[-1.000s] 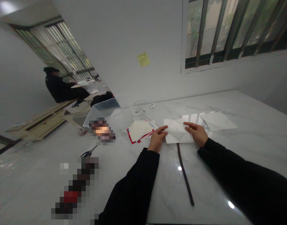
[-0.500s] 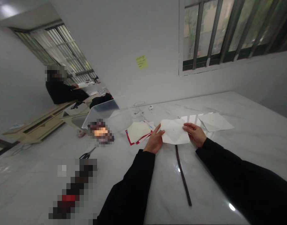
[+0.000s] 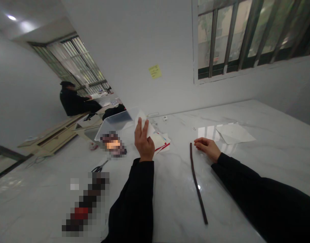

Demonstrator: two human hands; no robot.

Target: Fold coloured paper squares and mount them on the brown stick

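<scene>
A white sheet of paper (image 3: 143, 116) is in my left hand (image 3: 144, 141), raised at the right end of the clear plastic bin. The hand covers much of the sheet. Beside the upper end of a thin dark brown strip (image 3: 196, 179), my right hand (image 3: 208, 147) has its fingers drawn together, with nothing visible between them. The strip lies lengthwise on the white marbled table (image 3: 175, 202). Papers in cream, red and white (image 3: 160, 141) form a pile just right of my left hand. Another white sheet (image 3: 234, 132) lies beyond my right hand.
The clear plastic bin (image 3: 115, 118) stands at the left back, a blurred-out item before it. Scissors (image 3: 100, 167) lie further forward, next to a pixelated long object. A yellow note (image 3: 155, 71) is on the wall. One person (image 3: 71, 98) sits in the left background.
My left hand has carried the white sheet left, from above the strip to the bin. My right hand has let go of the sheet, and the strip's upper end now shows.
</scene>
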